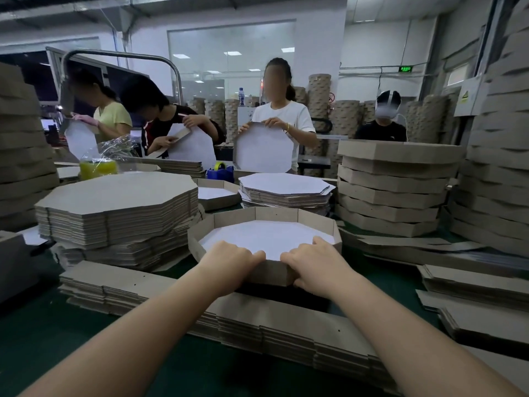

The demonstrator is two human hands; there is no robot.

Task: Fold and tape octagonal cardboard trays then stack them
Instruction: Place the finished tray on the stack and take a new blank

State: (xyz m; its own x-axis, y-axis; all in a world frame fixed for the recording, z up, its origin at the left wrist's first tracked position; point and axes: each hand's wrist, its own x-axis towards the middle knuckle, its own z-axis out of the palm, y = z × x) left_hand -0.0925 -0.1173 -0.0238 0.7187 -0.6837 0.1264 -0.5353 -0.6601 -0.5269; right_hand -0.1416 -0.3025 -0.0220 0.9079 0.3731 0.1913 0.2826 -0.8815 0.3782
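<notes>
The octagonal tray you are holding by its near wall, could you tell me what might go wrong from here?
Both hands, left hand and right hand, pinch only the octagonal tray's near wall, so untaped walls may spring open. Tilted off the table, the tray could knock the leaning stack of flat blanks beside it.

Matt grey-brown cardboard tray (264, 224) with smooth white paper lining, dull green table covering (43, 333), crinkled glossy plastic wrap (111, 150)

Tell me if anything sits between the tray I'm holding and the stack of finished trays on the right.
Nothing visible stands in the way. Both the left hand and right hand grip the tray, and the finished stack rises just right of it, with only flat cardboard strips lying low between.
</notes>
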